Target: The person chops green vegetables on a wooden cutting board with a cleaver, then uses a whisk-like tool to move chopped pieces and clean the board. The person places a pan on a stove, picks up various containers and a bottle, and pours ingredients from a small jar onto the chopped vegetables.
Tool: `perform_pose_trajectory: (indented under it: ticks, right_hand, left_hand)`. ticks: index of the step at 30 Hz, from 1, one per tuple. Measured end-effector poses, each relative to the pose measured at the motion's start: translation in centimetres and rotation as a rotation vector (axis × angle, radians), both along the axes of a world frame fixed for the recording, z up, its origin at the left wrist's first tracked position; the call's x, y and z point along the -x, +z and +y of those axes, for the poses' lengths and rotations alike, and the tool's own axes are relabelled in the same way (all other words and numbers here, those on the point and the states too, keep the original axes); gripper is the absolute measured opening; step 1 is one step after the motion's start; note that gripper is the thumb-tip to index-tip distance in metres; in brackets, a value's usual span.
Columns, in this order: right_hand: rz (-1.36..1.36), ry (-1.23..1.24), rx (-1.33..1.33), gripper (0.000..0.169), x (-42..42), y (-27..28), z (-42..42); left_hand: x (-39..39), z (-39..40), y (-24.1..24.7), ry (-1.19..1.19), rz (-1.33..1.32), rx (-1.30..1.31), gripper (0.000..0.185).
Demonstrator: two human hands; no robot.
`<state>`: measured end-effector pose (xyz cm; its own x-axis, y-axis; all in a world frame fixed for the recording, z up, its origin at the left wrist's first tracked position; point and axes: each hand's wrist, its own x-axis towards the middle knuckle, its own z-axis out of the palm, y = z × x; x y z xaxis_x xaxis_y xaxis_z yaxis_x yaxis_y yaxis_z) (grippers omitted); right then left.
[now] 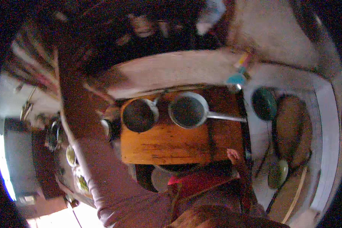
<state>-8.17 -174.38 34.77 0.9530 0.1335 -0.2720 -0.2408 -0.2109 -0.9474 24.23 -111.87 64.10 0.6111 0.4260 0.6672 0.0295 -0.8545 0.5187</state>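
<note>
My right hand (pixel 233 155) is near the right part of a wooden board or low tabletop (pixel 165 145); whether it holds anything is unclear. A sleeved arm, apparently my left, runs along the left side into the dark upper left; no left hand can be made out there. Near the far edge of the wood sits a dark round pan or pot (pixel 139 115). Beside it, to the right, a light-rimmed metal saucepan (pixel 188 111) with a dark inside has its long handle pointing right. The picture is blurred and grainy.
At right are a dark green round vessel (pixel 263 104), a large brown object (pixel 292 128) and a pale green oval item (pixel 278 173). A teal item (pixel 236 79) lies beyond the wood. Far left are a bowl (pixel 71 155) and leafy greens (pixel 82 183).
</note>
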Motion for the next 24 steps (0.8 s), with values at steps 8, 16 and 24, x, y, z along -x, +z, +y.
perform_pose_trajectory:
  ticks: [8, 16, 24]
  right_hand:
    - [-0.080, -0.088, 0.295, 0.033, 5.6, 1.2, -2.3]
    - [-0.162, -0.296, 0.367, 0.031, 16.6, 4.9, -5.5]
    - [-0.116, -0.671, 0.283, 0.032, 25.0, 0.6, -12.7]
  left_hand:
    - [3.6, -15.5, 0.3, -0.365, -0.326, 0.001, 0.027]
    - [17.5, -41.3, -7.8, -1.049, -0.125, 0.320, 0.026]
    - [32.8, -66.5, -23.2, -1.771, 0.716, 0.333, 0.025]
